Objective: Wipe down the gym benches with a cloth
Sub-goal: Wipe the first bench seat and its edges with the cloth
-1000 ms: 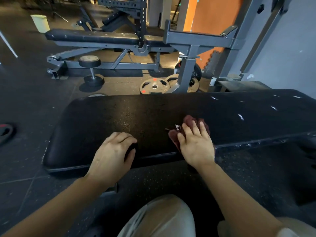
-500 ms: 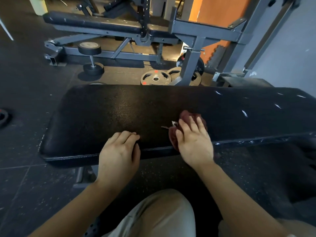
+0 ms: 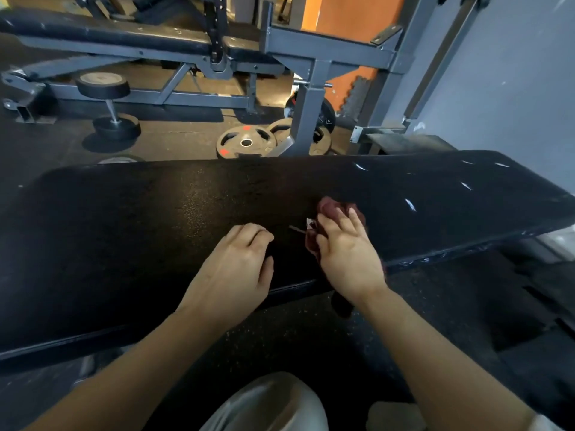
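Right hand [image 3: 348, 253] flat on the cloth [image 3: 329, 209], fingers straight and spread a bit, pressing the dark red rag onto the bench [image 3: 155, 213] top near the front edge, roughly mid-length. Cloth's bunched under the palm, poking out ahead of the fingertips and on the thumb side; a small white tag sticks out on its left. Left hand [image 3: 236, 272] rests on the bench just beside it, fingers curled under, holding nothing, apart from the cloth. Bench pad is black w/ white scuffs toward the right end. Behind it, on the floor: a second bench [image 3: 109, 29] on a grey frame, a dumbbell [image 3: 109, 104] standing on end, a weight plate [image 3: 245, 141] lying flat w/ red marks, grey rack post [image 3: 311, 98]. Knee in light trousers [image 3: 273, 402] at the bottom.
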The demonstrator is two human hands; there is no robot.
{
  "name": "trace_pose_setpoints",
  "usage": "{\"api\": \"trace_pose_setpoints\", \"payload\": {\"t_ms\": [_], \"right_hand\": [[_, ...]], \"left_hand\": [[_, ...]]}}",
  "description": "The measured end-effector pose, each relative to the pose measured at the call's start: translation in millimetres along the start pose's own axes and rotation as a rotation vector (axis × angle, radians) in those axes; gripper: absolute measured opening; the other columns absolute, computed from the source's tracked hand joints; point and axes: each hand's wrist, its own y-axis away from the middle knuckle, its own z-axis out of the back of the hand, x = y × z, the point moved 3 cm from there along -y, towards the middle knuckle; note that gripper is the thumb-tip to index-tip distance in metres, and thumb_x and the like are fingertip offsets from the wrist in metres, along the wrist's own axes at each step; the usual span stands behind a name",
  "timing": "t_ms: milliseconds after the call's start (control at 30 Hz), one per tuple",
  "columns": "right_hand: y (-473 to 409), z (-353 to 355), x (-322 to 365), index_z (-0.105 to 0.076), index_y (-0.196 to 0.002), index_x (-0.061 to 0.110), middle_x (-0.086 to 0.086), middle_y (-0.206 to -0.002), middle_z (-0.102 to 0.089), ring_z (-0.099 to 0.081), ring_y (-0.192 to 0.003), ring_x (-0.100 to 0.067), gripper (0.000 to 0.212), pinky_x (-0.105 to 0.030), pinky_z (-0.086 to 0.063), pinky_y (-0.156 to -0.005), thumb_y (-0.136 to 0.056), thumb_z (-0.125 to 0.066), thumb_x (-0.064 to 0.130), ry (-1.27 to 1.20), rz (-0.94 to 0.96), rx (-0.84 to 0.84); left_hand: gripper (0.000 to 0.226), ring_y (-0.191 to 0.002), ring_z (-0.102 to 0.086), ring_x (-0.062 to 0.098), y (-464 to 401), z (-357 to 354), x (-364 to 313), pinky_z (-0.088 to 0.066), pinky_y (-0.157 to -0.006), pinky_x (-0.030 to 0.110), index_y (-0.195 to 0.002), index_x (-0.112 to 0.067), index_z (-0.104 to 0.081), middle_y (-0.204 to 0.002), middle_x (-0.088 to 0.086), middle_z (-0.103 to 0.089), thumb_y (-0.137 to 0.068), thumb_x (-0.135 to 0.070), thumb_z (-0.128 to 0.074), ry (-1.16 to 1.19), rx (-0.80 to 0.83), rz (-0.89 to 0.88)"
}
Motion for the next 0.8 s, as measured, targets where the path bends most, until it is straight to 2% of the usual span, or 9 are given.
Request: {"api": "trace_pose_setpoints", "payload": {"t_ms": [133, 233, 333, 433, 500, 600, 700, 800], "right_hand": [[16.6, -12.1, 47.6, -0.021, -0.152, 0.028, -0.003, -0.159, -0.023, -0.007, -0.149, -0.020, 0.055, -0.031, -0.007, -0.121, -0.101, -0.040, 0.027, -0.107, 0.317, 0.012], [16.8, -13.0, 52.9, -0.030, -0.150, 0.026, -0.004, -0.156, -0.029, -0.013, -0.148, -0.019, 0.053, -0.027, -0.011, -0.118, -0.099, -0.045, 0.024, -0.140, 0.406, 0.040], [-2.7, -5.8, 22.5, -0.035, -0.148, 0.029, -0.001, -0.156, -0.030, -0.015, -0.147, -0.018, 0.052, -0.021, -0.009, -0.115, -0.098, -0.049, 0.024, -0.125, 0.316, 0.035], [-21.6, 4.9, -11.0, -0.029, -0.150, 0.030, 0.000, -0.158, -0.026, -0.011, -0.148, -0.017, 0.053, -0.027, -0.011, -0.118, -0.100, -0.046, 0.029, -0.092, 0.109, 0.006], [-20.7, 5.5, -13.2, -0.023, -0.152, 0.026, -0.002, -0.159, -0.022, -0.006, -0.148, -0.019, 0.054, -0.029, -0.007, -0.119, -0.102, -0.041, 0.029, -0.075, 0.050, 0.012], [-2.8, -0.6, 9.9, -0.023, -0.152, 0.024, -0.005, -0.159, -0.022, -0.007, -0.149, -0.023, 0.052, -0.031, -0.005, -0.120, -0.102, -0.033, 0.033, -0.058, 0.174, 0.008], [18.3, -10.5, 24.1, -0.039, -0.146, 0.024, -0.009, -0.152, -0.037, -0.022, -0.146, -0.027, 0.057, -0.037, -0.019, -0.119, -0.094, -0.022, 0.041, -0.076, 0.372, 0.007], [15.5, -7.1, -3.3, -0.041, -0.145, 0.029, -0.004, -0.153, -0.037, -0.021, -0.146, -0.022, 0.047, -0.028, -0.016, -0.117, -0.099, -0.034, 0.036, -0.087, 0.343, 0.015]], "left_hand": [[0.027, -0.101, -0.050, 0.013, 4.2, -1.1, 6.5, -0.044, -0.088, 0.026, -0.108, -0.009, -0.061, -0.107, 0.002, -0.059, -0.081, -0.014, -0.063, 0.030, -0.079, 0.050], [0.024, -0.093, -0.046, 0.008, 4.9, 0.7, 9.4, -0.041, -0.081, 0.023, -0.102, -0.012, -0.061, -0.100, -0.003, -0.058, -0.078, -0.010, -0.064, 0.084, -0.115, 0.099], [0.023, -0.095, -0.053, 0.016, 5.5, -1.2, 7.8, -0.048, -0.080, 0.028, -0.103, -0.010, -0.063, -0.101, -0.001, -0.061, -0.081, -0.015, -0.064, 0.038, -0.104, 0.051], [0.025, -0.099, -0.055, 0.018, 5.8, -1.6, 6.5, -0.047, -0.083, 0.027, -0.106, -0.008, -0.064, -0.104, 0.002, -0.062, -0.083, -0.017, -0.062, 0.016, -0.093, 0.045], [0.024, -0.099, -0.055, 0.019, 5.8, -1.6, 6.2, -0.048, -0.083, 0.028, -0.106, -0.007, -0.064, -0.104, 0.002, -0.062, -0.084, -0.017, -0.062, 0.009, -0.094, 0.043], [0.020, -0.096, -0.054, 0.018, 4.9, -2.7, 6.4, -0.047, -0.082, 0.028, -0.105, -0.009, -0.063, -0.103, 0.001, -0.061, -0.087, -0.017, -0.060, -0.009, -0.097, 0.034], [0.020, -0.093, -0.054, 0.019, 5.0, -3.2, 6.1, -0.046, -0.079, 0.029, -0.103, -0.009, -0.062, -0.101, 0.002, -0.061, -0.085, -0.017, -0.061, -0.026, -0.095, 0.019], [0.026, -0.097, -0.054, 0.020, 5.3, -3.8, 5.4, -0.046, -0.083, 0.029, -0.109, -0.009, -0.064, -0.107, 0.003, -0.061, -0.085, -0.019, -0.060, -0.041, -0.076, -0.013]]}}
